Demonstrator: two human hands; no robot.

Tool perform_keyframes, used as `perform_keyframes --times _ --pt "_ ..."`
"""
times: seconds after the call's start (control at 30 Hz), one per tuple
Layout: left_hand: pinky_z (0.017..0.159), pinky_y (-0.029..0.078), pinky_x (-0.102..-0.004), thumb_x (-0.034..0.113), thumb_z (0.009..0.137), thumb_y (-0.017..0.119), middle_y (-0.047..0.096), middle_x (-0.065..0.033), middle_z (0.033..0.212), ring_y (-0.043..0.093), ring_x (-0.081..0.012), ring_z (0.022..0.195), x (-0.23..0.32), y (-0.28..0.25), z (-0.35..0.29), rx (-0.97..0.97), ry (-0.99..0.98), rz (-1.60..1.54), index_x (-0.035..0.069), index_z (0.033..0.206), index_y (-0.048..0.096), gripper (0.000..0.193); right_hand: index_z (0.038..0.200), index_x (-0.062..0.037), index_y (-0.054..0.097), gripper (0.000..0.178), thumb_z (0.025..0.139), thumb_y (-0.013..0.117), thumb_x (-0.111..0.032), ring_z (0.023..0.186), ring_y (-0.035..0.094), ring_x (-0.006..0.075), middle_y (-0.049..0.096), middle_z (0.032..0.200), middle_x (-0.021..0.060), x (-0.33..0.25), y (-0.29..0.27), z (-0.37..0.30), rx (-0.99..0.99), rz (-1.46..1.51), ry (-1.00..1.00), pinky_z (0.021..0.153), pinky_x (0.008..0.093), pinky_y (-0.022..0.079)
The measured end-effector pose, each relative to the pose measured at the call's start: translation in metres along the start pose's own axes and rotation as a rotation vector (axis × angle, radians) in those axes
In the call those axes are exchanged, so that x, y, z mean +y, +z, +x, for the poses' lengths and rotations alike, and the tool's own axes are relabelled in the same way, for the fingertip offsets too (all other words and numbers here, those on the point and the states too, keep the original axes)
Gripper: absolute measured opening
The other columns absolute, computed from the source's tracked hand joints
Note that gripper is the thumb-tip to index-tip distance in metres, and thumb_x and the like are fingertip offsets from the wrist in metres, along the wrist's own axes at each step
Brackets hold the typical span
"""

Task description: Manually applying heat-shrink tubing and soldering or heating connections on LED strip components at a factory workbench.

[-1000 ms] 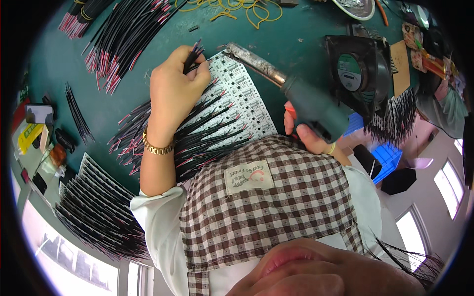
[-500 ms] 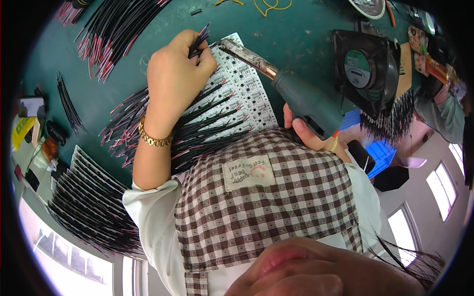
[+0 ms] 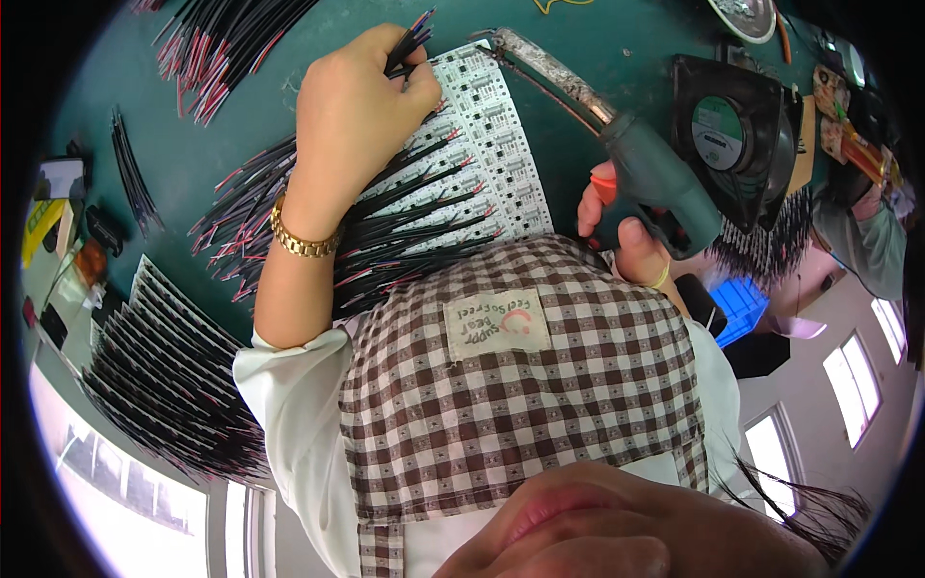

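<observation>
My left hand, with a gold bracelet on the wrist, pinches a small bunch of black wires over the far end of a white circuit board panel. Many black wires with red tips stick out from the panel's left side. My right hand grips the green handle of a soldering iron. Its long metal tip points at the panel's far corner, close to my left fingers.
On the green table lie a loose bundle of red and black wires, a stack of wired panels at the lower left, and a black fan on the right. Another person's sleeve shows at the far right.
My left hand has slid farther along the panel with the wires. The soldering iron's tip has followed toward the same corner, and my right hand has risen into fuller view.
</observation>
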State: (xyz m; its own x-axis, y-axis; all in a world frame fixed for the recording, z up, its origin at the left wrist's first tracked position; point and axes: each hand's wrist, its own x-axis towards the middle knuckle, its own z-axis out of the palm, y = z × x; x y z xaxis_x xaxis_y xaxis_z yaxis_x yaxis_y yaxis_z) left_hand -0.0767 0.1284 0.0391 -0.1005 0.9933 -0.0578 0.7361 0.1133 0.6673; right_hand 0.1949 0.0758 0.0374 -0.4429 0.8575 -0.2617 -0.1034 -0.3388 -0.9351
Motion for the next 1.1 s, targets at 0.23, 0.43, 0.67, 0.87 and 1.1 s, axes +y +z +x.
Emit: perform_keyframes --times 0.23,0.43,0.67,0.87,1.1 --pt "0.050 0.044 -0.0282 0.015 0.072 0.066 0.057 -0.0072 0.053 0.056 -0.0156 0.047 -0.008 0.000 0.003 -0.043 -0.007 -0.091 0.005 0.080 0.066 0.012 0.118 -0.0006 0.053 0.035 0.087 0.060 -0.015 0.079 0.056 0.0141 0.061 0.091 0.0058 0.003 -0.007 -0.003 -0.127 0.034 0.004 0.073 0.0282 0.047" --pt "0.049 0.043 -0.0271 0.015 0.072 0.067 0.054 -0.0057 0.051 0.052 -0.0141 0.045 -0.003 0.003 0.004 -0.038 0.029 -0.080 0.005 0.080 0.066 0.012 0.110 -0.0013 0.054 0.053 0.081 0.067 -0.044 0.074 0.052 0.0165 0.054 0.084 0.0088 0.003 -0.004 -0.001 -0.056 -0.126 0.112 0.066 0.0296 0.044" --pt "0.049 0.044 -0.0285 0.015 0.072 0.066 0.055 -0.0072 0.052 0.053 -0.0164 0.045 -0.006 0.006 0.005 -0.050 0.025 -0.037 0.005 0.081 0.067 0.013 0.095 -0.0021 0.053 0.048 0.084 0.061 -0.049 0.072 0.052 0.0151 0.054 0.084 0.0082 0.000 -0.005 0.003 -0.098 -0.280 0.148 0.065 0.0286 0.044" --pt "0.050 0.045 -0.0302 0.015 0.072 0.065 0.056 -0.0087 0.054 0.055 -0.0189 0.046 -0.004 0.004 0.003 -0.039 0.101 -0.030 0.005 0.081 0.066 0.013 0.104 -0.0007 0.052 0.052 0.084 0.062 -0.047 0.072 0.054 0.0160 0.055 0.081 0.0088 0.002 -0.003 -0.007 -0.064 -0.178 0.159 0.064 0.0299 0.045" --pt "0.051 0.045 -0.0322 0.016 0.073 0.065 0.058 -0.0097 0.056 0.056 -0.0220 0.047 0.021 0.003 -0.009 -0.045 0.100 0.036 0.005 0.081 0.065 0.014 0.122 -0.0003 0.049 0.055 0.085 0.065 -0.037 0.069 0.052 0.0114 0.057 0.082 0.0058 -0.006 -0.016 -0.022 0.004 0.047 -0.108 0.063 0.0247 0.041"
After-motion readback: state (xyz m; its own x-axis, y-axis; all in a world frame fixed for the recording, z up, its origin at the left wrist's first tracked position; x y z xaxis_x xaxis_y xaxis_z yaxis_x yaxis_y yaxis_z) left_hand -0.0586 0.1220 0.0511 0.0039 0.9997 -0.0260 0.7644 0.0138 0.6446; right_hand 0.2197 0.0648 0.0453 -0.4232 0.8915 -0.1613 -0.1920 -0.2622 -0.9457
